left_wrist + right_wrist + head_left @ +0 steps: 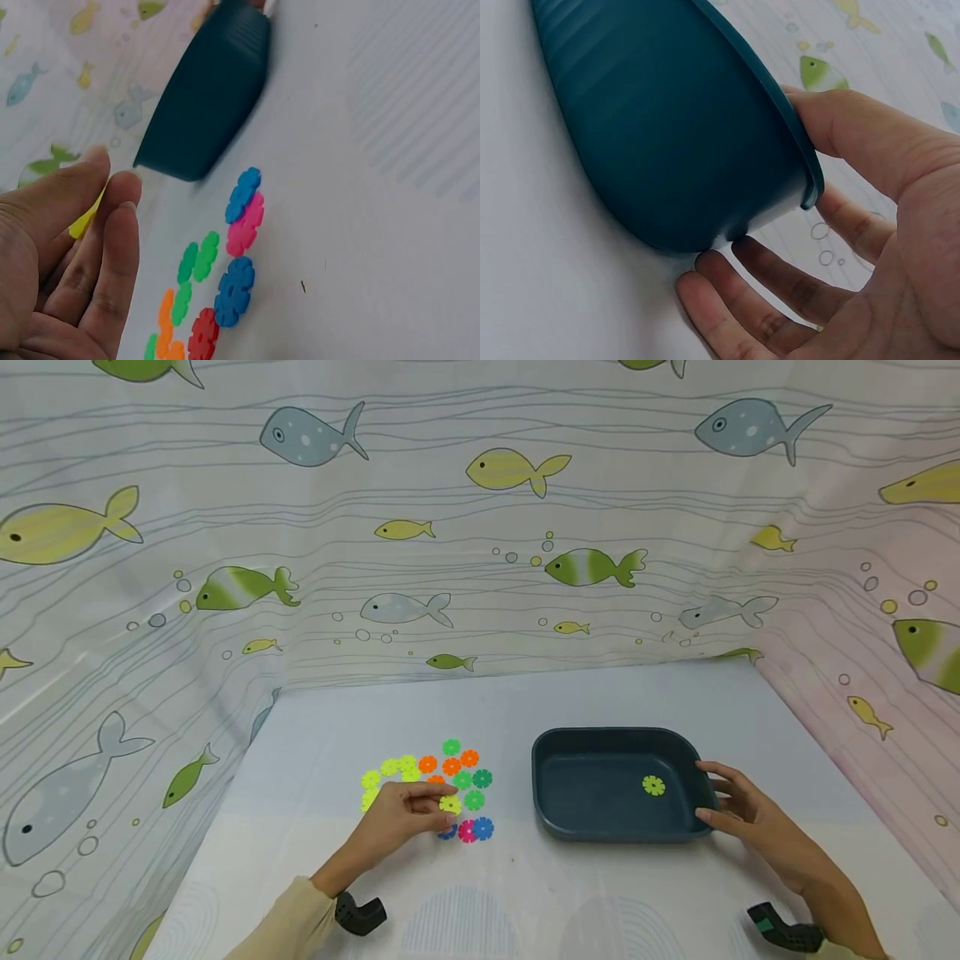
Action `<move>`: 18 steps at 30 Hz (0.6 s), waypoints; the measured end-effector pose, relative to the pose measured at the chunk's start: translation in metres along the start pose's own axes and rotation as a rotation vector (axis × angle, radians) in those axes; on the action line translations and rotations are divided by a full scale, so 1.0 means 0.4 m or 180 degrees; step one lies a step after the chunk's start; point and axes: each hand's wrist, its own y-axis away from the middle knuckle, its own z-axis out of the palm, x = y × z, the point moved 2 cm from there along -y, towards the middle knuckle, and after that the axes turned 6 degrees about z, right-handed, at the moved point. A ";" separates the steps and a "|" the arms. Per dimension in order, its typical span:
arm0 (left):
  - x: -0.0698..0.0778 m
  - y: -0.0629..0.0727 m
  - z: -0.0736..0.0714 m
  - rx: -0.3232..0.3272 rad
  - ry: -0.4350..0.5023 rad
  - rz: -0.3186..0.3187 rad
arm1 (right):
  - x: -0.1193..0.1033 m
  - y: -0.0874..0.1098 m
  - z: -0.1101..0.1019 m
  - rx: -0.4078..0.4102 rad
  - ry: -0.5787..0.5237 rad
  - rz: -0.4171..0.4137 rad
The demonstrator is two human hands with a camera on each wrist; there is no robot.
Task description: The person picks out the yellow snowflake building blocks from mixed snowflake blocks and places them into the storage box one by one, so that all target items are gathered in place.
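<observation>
My left hand (400, 815) pinches a yellow flower-shaped plastic disc (450, 805) between thumb and fingers, above the loose discs. In the left wrist view only part of this yellow disc (84, 222) shows behind the fingers. At the right end of a dark teal rectangular basin (555, 827), my right hand (765, 822) grips the rim. In the right wrist view the thumb lies at the rim of the basin (675, 127), with other fingertips against its outer wall. One yellow-green disc (653, 786) lies inside on the basin's floor.
Left of the basin, loose discs lie grouped by colour: yellow ones (389, 767), orange ones (452, 766), green ones (474, 800), a pink one (467, 832) and blue ones (483, 828). A red disc (203, 336) shows in the left wrist view. Fish-patterned curtain (480, 568) encloses the white table (510, 902).
</observation>
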 end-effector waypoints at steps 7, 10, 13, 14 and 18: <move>0.007 -0.014 0.010 0.0067 -0.0068 0.0050 | -0.001 0.000 -0.001 0.0023 0.0035 0.0036; 0.011 -0.017 0.014 0.0091 -0.0004 0.0032 | 0.000 0.000 -0.001 0.0014 0.0022 0.0041; 0.014 -0.021 0.018 0.0089 0.0034 0.0022 | 0.001 0.000 -0.001 0.0006 0.0009 0.0036; 0.015 -0.022 0.020 0.0080 0.0035 0.0021 | 0.002 0.000 -0.001 -0.0002 0.0001 0.0038; 0.018 -0.030 0.027 0.0017 -0.0010 0.0008 | 0.003 -0.001 -0.002 -0.0017 -0.0025 0.0038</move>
